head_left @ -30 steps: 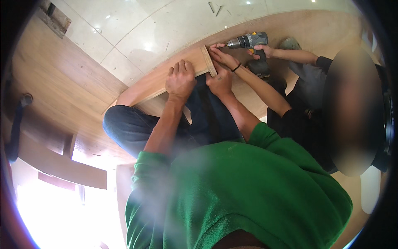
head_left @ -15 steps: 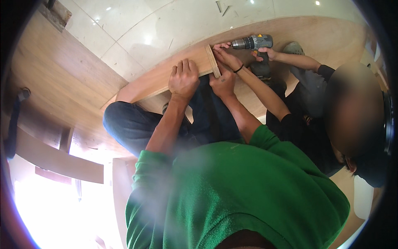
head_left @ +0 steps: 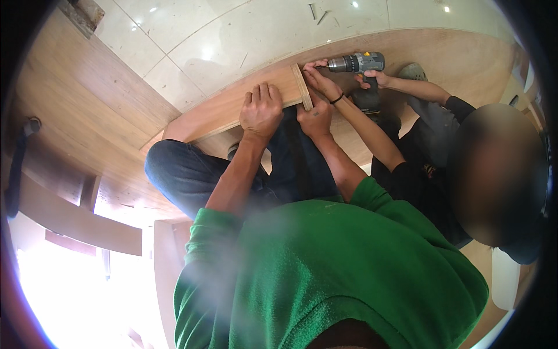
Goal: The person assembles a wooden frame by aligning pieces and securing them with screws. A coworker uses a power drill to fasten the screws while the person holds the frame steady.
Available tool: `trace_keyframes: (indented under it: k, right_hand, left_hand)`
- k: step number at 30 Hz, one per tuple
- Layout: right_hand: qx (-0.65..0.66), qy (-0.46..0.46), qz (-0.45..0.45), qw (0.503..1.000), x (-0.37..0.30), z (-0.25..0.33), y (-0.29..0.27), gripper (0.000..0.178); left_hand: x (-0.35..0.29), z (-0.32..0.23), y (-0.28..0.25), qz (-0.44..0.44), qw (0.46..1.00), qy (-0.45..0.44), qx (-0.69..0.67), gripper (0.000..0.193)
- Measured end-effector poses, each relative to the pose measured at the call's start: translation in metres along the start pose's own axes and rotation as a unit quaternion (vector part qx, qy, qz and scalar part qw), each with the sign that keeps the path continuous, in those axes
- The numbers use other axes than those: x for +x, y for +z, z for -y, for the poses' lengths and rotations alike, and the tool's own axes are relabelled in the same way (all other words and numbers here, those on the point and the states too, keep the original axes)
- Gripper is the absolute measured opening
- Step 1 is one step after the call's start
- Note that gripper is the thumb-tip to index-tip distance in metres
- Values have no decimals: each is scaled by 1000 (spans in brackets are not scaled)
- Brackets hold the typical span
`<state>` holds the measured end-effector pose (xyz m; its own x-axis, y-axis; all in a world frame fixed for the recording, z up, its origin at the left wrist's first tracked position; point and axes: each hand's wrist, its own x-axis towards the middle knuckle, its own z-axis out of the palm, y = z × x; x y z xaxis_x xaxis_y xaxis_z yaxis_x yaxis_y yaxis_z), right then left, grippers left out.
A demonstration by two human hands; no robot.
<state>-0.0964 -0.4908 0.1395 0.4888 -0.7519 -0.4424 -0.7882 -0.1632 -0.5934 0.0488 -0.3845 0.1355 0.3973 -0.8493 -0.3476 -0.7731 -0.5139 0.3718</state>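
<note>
A long wooden board (head_left: pixel 224 110) lies across my lap, joined at its right end by a short upright end piece (head_left: pixel 303 87). My left hand (head_left: pixel 261 112) presses down on the board with its fingers curled over it. Around the near end of the end piece, my right hand (head_left: pixel 315 121) is closed. Just right of that piece, a co-worker's hand (head_left: pixel 321 81) has its fingers by the tip of a grey cordless drill (head_left: pixel 356 61). The co-worker's other hand (head_left: pixel 376 78) holds the drill by its grip. Where the bit's point sits is hard to make out.
A co-worker in black (head_left: pixel 424 180) sits close at my right. Pale floor tiles (head_left: pixel 192 35) with a few thin nail-like pieces (head_left: pixel 317 14) lie beyond the board. Wide wooden panels (head_left: pixel 93 87) extend at the left, and a hammer-like tool (head_left: pixel 23 157) is at the far left.
The view has shifted slightly. The co-worker's head has moved a little lower. My hands keep their hold on the board and end piece, and the drill stays beside it.
</note>
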Motion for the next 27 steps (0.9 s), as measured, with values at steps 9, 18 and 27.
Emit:
trace_keyframes:
  k: [9, 18, 27]
  right_hand:
    - [12, -24, -9, 1000, 4, 0, -4, 48]
    - [16, -6, 11, 1000, 7, 6, -11, 48]
    - [8, 3, 14, 1000, 6, 7, -15, 53]
  left_hand:
    - [4, -3, 0, -41, 999, 6, 12, 54]
    - [6, -6, -4, -36, 999, 3, 2, 50]
    - [12, -9, -11, -78, 997, 20, 0, 17]
